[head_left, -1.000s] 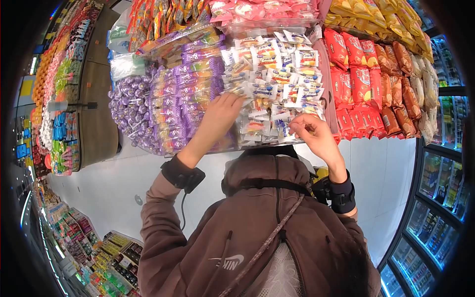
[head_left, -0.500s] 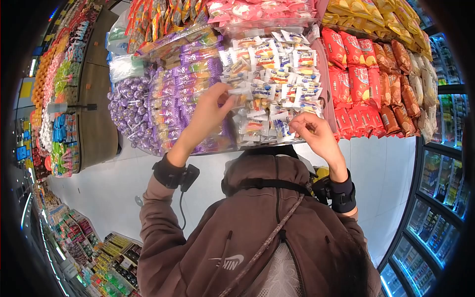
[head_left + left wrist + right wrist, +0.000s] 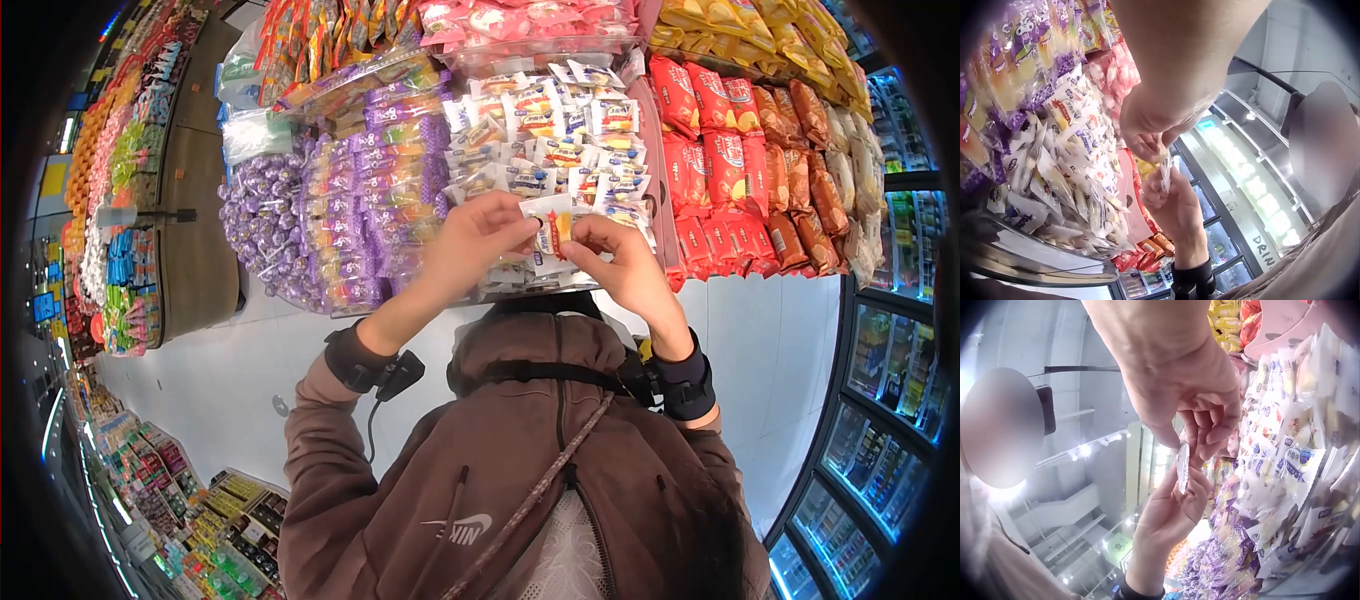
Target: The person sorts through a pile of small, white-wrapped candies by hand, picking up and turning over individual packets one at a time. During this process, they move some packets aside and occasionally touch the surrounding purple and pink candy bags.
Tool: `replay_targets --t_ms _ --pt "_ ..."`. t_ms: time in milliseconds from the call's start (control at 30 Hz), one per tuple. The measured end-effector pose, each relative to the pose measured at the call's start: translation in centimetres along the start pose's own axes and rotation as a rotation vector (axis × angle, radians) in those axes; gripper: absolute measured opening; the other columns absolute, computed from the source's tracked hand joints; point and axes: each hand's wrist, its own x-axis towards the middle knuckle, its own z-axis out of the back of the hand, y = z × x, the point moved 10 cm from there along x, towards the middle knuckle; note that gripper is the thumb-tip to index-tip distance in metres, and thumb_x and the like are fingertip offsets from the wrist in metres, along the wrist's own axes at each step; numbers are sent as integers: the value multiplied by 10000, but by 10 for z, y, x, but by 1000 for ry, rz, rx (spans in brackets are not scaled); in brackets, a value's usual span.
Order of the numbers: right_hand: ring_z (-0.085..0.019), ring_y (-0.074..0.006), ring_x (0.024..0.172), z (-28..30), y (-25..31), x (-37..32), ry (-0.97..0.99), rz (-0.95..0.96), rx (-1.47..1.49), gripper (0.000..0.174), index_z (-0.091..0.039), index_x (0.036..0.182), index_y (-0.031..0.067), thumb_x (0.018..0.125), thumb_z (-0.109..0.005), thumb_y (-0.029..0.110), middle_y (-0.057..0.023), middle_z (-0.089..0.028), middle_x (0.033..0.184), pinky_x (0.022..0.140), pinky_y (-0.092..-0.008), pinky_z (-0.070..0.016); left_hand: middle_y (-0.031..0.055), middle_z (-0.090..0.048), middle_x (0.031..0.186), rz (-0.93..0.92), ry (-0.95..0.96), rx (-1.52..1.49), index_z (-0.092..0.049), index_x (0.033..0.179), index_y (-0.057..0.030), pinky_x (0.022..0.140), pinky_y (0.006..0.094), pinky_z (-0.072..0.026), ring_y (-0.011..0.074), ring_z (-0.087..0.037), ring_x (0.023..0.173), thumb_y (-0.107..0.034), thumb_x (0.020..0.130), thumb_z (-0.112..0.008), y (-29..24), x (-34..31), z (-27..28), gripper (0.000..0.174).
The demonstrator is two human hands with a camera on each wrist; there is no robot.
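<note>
Candy packet [image 3: 553, 228] between left hand [image 3: 480, 245], right hand [image 3: 625, 265], packet-filled bin [image 3: 500, 291] behind

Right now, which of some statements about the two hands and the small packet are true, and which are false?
1. The left hand and the right hand both pinch one small white packet. True.
2. The right hand hangs empty. False: it pinches the packet.
3. The red bags lie beside the pile of white packets, on the right hand's side. True.
4. The packet is held over a basket. False: it is held before the pile of white packets.
</note>
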Motion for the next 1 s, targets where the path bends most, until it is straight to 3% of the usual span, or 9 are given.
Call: replay_targets --t_ms 300,400,500,600,700,800,900,1000 --pt "-498 -56 664 1 -7 -5 5 -12 60 105 -570 862 -12 861 -580 92 -1 -565 735 622 -211 -414 48 -611 896 -124 46 239 -556 1020 -4 714 246 -485 96 -587 797 -83 801 -660 10 -8 -11 254" --pt "-522 -63 679 10 -19 -13 -17 -81 37 129 -583 927 -12 879 -556 104 -31 -612 785 645 -212 -432 71 -609 886 -351 -87 608 -576 1005 -9 720 267 -474 157 -595 783 -71 795 -642 -12 -11 11 229" --pt "-531 -68 687 27 -40 -21 -101 -92 224 154 -581 973 -7 894 -536 117 -50 -628 814 658 -211 -439 112 -593 874 -641 -219 1180 -591 988 -12 730 334 -462 261 -582 799 -49 787 -602 -63 -24 19 204" --pt "-537 -71 690 36 -46 -24 -113 -97 224 157 -572 984 -6 899 -529 118 -53 -629 815 659 -213 -446 129 -592 893 -585 -249 1317 -591 978 -14 696 358 -452 303 -564 827 -22 760 -602 -64 -19 40 218" --pt "-563 -76 748 33 -46 -23 -103 -116 236 123 -590 966 8 875 -537 71 -36 -620 823 654 -217 -457 105 -595 874 -512 -165 1354 -589 907 -22 719 364 -440 290 -563 814 -56 766 -599 -48 -4 46 146" --pt "-566 -77 747 28 -47 -22 -97 -83 204 120 -590 962 12 874 -548 82 -35 -623 840 650 -217 -457 80 -590 831 -644 -125 1509 -581 852 -47 753 353 -420 267 -553 791 -76 755 -613 -48 -6 26 106" --pt "-569 -77 755 25 -48 -23 -86 -100 191 122 -589 963 14 875 -554 92 -32 -625 841 656 -218 -457 80 -567 846 -733 -87 1616 -562 897 -62 796 358 -395 246 -536 843 -38 711 -580 -43 -3 20 188" --pt "-570 -79 775 27 -48 -25 -96 -102 235 118 -588 960 17 877 -552 92 -34 -622 842 667 -219 -455 61 -546 863 -731 -143 1703 -560 888 -64 810 355 -390 230 -523 873 -50 689 -571 -40 -2 18 200"
